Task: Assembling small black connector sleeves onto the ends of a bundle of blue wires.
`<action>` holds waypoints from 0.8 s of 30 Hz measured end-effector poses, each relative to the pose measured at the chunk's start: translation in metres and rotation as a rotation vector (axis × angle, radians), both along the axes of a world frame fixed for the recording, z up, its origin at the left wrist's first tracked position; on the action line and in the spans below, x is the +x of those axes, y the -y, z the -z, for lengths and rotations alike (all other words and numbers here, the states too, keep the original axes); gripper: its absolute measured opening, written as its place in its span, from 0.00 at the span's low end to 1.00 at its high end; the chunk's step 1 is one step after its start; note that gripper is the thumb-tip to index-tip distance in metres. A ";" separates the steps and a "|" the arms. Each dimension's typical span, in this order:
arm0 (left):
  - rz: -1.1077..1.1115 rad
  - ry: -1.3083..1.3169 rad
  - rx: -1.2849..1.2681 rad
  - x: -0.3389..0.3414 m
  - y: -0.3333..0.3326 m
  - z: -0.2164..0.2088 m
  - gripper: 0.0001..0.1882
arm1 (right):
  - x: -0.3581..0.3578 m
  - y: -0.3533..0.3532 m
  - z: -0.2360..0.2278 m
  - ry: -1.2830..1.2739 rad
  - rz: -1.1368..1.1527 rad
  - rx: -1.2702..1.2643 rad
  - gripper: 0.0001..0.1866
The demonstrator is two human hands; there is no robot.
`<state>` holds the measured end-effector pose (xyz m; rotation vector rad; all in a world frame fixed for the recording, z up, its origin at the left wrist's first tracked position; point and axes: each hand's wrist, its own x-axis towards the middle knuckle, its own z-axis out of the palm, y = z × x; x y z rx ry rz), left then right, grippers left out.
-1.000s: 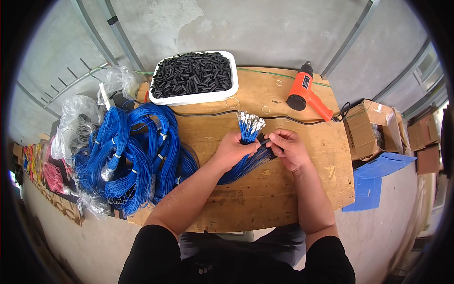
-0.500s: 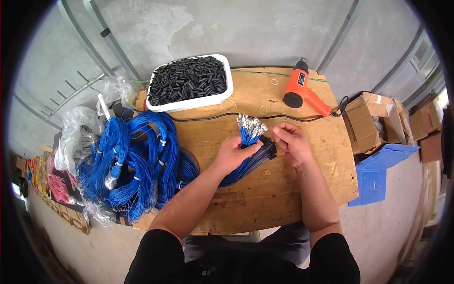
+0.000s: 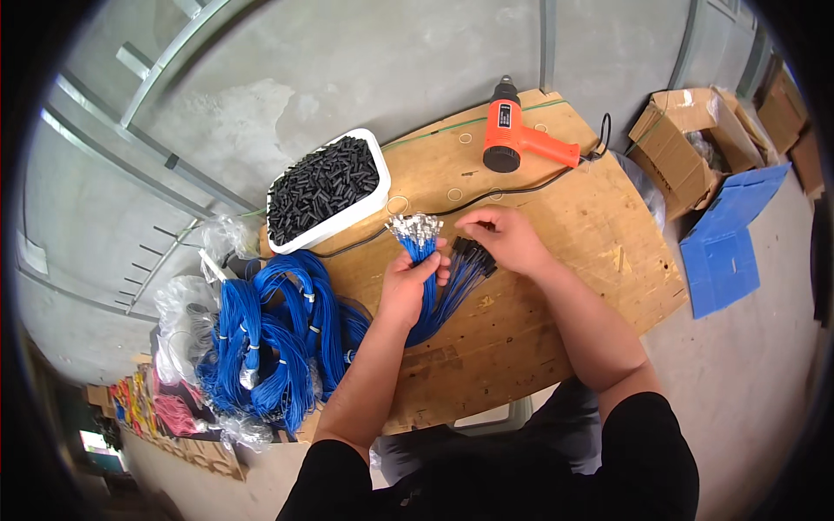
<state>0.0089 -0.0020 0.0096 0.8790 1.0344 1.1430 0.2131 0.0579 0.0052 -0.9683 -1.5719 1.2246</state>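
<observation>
My left hand [image 3: 410, 282] is wrapped round a bundle of blue wires [image 3: 420, 252], whose bare silvery metal terminals [image 3: 415, 227] fan out at the top. Just right of that bundle, more wires of the same blue end in black sleeves [image 3: 472, 258] lying over the table. My right hand [image 3: 502, 236] hovers above these sleeves, thumb and forefinger pinched together near the terminals. Whatever sits in that pinch, if anything, is too small to make out. Large coiled hanks of blue wire [image 3: 287, 339], tied with white bands, lie to the left of my left forearm.
A white tub [image 3: 384, 184] heaped with short black tubes [image 3: 321, 187] stands at the back left. An orange heat gun [image 3: 512, 135] lies at the back right, its black cord [image 3: 469, 206] crossing the wooden table [image 3: 556, 286]. Cardboard boxes [image 3: 682, 156] and a blue sheet [image 3: 725, 260] are beyond the right edge.
The view has turned, so the table appears tilted. My right hand has bent inward at the wrist, its pinched fingers nearer the terminals. My left hand keeps its hold on the wires.
</observation>
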 end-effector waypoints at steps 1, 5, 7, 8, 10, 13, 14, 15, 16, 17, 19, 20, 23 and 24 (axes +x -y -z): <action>-0.015 0.010 -0.010 0.000 -0.002 0.002 0.14 | 0.001 -0.002 0.010 0.205 0.080 0.329 0.11; -0.082 -0.007 -0.083 -0.008 -0.002 -0.005 0.14 | -0.015 0.026 -0.018 0.800 0.039 0.487 0.12; -0.094 0.012 -0.092 -0.008 -0.004 -0.009 0.14 | -0.023 0.030 -0.013 0.816 0.035 0.557 0.15; -0.082 0.023 -0.101 -0.009 -0.005 -0.009 0.14 | -0.026 0.033 -0.013 0.870 -0.010 0.612 0.14; -0.069 0.029 -0.111 -0.010 -0.005 -0.009 0.13 | -0.028 0.036 -0.010 0.921 -0.052 0.664 0.13; -0.077 -0.003 -0.130 -0.006 -0.004 -0.017 0.13 | -0.022 0.037 -0.013 0.950 -0.065 0.736 0.12; -0.075 -0.012 -0.144 -0.006 -0.003 -0.019 0.13 | -0.018 0.040 -0.019 1.029 -0.109 0.688 0.12; -0.073 -0.020 -0.158 -0.005 -0.002 -0.020 0.13 | -0.014 0.043 -0.026 1.107 -0.152 0.638 0.12; -0.041 -0.020 -0.146 -0.007 -0.003 -0.018 0.14 | -0.010 0.046 -0.032 1.103 -0.150 0.643 0.12; -0.028 -0.016 -0.153 -0.005 -0.003 -0.018 0.14 | -0.004 0.050 -0.038 1.135 -0.191 0.609 0.12; 0.020 -0.013 -0.153 -0.002 -0.001 -0.017 0.14 | 0.001 0.056 -0.047 1.163 -0.227 0.576 0.12; 0.032 -0.013 -0.166 0.000 0.000 -0.017 0.14 | 0.002 0.058 -0.050 1.143 -0.306 0.526 0.11; 0.075 -0.024 -0.164 0.000 0.002 -0.013 0.13 | 0.007 0.057 -0.061 1.068 -0.467 0.405 0.11; 0.086 -0.013 -0.141 0.000 0.003 -0.010 0.13 | 0.009 0.054 -0.064 1.014 -0.552 0.333 0.12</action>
